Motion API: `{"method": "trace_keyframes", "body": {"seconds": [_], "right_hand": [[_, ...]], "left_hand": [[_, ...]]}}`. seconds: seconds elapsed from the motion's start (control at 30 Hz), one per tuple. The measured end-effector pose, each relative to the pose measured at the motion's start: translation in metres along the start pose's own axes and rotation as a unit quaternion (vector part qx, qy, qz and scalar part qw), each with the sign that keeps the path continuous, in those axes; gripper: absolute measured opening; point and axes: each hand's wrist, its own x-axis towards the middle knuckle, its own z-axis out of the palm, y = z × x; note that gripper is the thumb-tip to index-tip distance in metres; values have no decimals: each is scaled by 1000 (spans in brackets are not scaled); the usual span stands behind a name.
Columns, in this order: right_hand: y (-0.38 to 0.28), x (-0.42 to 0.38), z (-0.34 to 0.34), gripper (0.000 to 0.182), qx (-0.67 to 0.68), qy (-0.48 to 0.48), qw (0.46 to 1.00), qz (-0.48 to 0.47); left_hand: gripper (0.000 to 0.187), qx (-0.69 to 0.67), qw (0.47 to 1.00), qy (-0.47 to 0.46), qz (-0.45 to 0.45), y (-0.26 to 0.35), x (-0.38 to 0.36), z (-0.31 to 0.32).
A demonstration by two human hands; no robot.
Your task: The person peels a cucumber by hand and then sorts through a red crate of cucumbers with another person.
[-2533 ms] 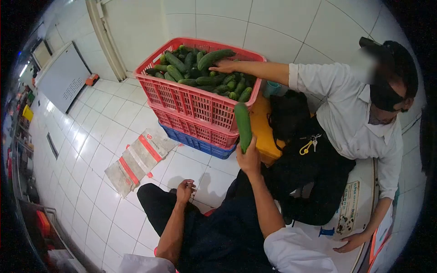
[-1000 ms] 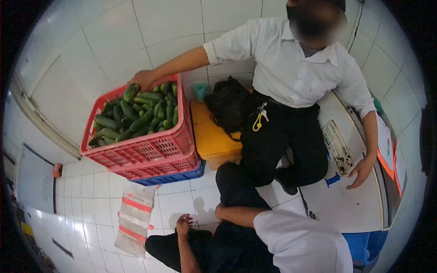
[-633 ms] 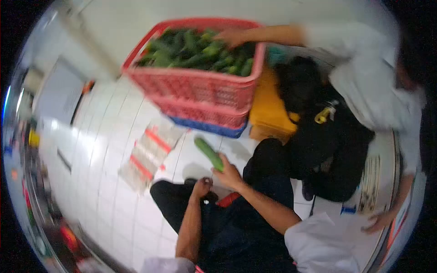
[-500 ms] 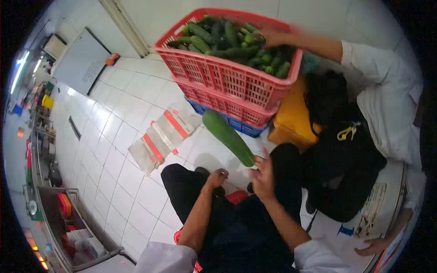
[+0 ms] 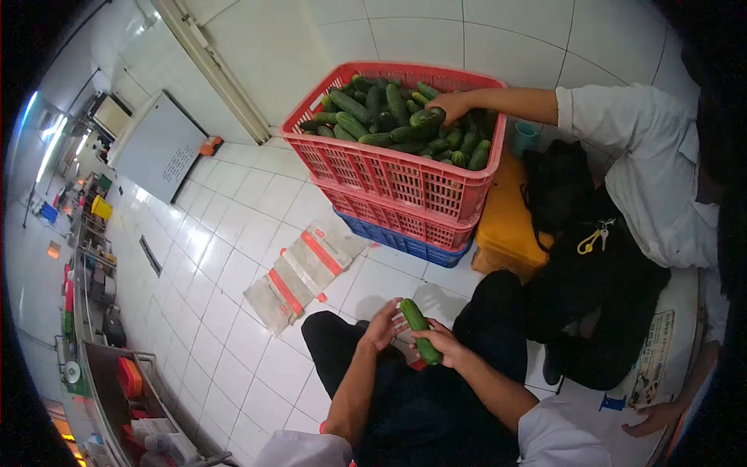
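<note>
A green cucumber [image 5: 415,317] lies across my right hand [image 5: 443,344], whose fingers are wrapped round its lower half. Close by its upper end, my left hand [image 5: 383,327] is open, palm turned toward the cucumber and fingers apart. Both hands are above my lap, between my knees. Ahead of them stands a red crate [image 5: 381,162] filled with cucumbers [image 5: 352,126]. Another person's hand [image 5: 451,106] reaches in from the right and grips a cucumber in the crate.
Under the top crate are another red crate [image 5: 389,215] and a blue one [image 5: 397,239]. A flattened sack [image 5: 303,272] lies on the tiled floor. To the right are a yellow container [image 5: 506,226] and the other person's dark-trousered legs [image 5: 599,311]. A metal counter [image 5: 101,373] runs along the left.
The cucumber, earlier high at my right fingertips, is now lower and within my right hand. My left hand has risen beside it and its fingers have spread.
</note>
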Motion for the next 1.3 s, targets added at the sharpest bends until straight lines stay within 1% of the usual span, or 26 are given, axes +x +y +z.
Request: {"method": "trace_keyframes", "body": {"seconds": [0.07, 0.17, 0.2, 0.27, 0.3, 0.33, 0.37, 0.4, 0.47, 0.5, 0.53, 0.57, 0.6, 0.67, 0.7, 0.73, 0.8, 0.83, 0.87, 0.9, 0.93, 1.0, 1.07, 1.13, 1.2, 1.3], "right_hand": [[4, 8, -7, 63, 80, -4, 997, 13], [6, 21, -17, 64, 41, 16, 999, 7], [10, 25, -19, 65, -44, 43, 998, -10], [18, 35, -23, 68, -216, 93, 971, -43], [13, 29, -21, 74, -305, 88, 948, 2], [19, 37, -29, 75, -456, 92, 885, -31], [30, 42, -36, 77, -594, 94, 796, -63], [35, 48, -40, 78, -716, 94, 685, -95], [-11, -5, -13, 58, -768, -60, 630, -97], [-6, 6, -21, 48, -779, -120, 612, -63], [-3, 15, -27, 40, -783, -179, 595, -29], [29, 48, -52, 33, -793, -194, 578, 9], [15, 29, -36, 33, -773, -204, 600, 31], [25, 42, -43, 40, -755, -230, 612, 57], [54, 79, -71, 51, -757, -245, 603, 62], [47, 76, -63, 45, -765, -225, 600, 53], [30, 55, -50, 39, -780, -180, 599, 32], [27, 56, -48, 40, -771, -156, 617, 17], [27, 54, -48, 40, -760, -130, 637, 1], [27, 55, -49, 41, -747, -102, 657, -13], [19, 49, -43, 41, -739, -88, 668, -3], [1, 26, -27, 41, -720, -57, 691, 23], [0, 28, -31, 40, -728, -59, 682, 31], [10, 39, -42, 39, -738, -51, 672, 18], [34, 58, -60, 38, -748, -32, 662, -13], [53, 87, -82, 38, -786, -116, 606, 31]], "left_hand": [[40, 61, 996, 65, 0, -9, 5, -1], [41, 64, 985, 162, -17, -31, 27, -44], [40, 70, 977, 200, -15, -30, 28, -49], [42, 137, 969, 203, 7, -21, 20, -41], [43, 162, 967, 195, 10, -20, 18, -37], [44, 187, 965, 186, 13, -24, 22, -39], [44, 213, 964, 160, -2, -26, 29, -40], [43, 308, 946, 85, 50, -35, 32, -42], [40, 481, 861, -58, 155, -44, 40, -41], [38, 352, 932, -62, 64, -24, 16, 0], [37, 211, 975, -62, -24, 0, -22, 54], [38, 216, 972, -91, -30, 12, -36, 73], [39, 219, 968, -116, -36, 18, -43, 80], [40, 319, 942, -99, 30, 23, -43, 70], [41, 368, 924, -90, 59, 22, -42, 65], [39, 373, 922, -35, 100, 12, -37, 54], [36, 380, 905, 69, 180, -39, -14, 4], [37, 465, 866, 97, 156, -58, 0, -26], [38, 602, 791, 72, 84, -81, 17, -56], [40, 715, 698, 15, 34, -105, 34, -84], [41, 768, 640, -29, 14, -127, 49, -101], [37, 715, 696, -67, 22, -121, 39, -73], [35, 641, 763, -78, -22, -101, 26, -43], [34, 540, 831, -57, -120, -82, 14, -27], [35, 575, 809, -57, -109, -84, 15, -33], [36, 597, 796, -45, -90, -74, 6, -21]]}}
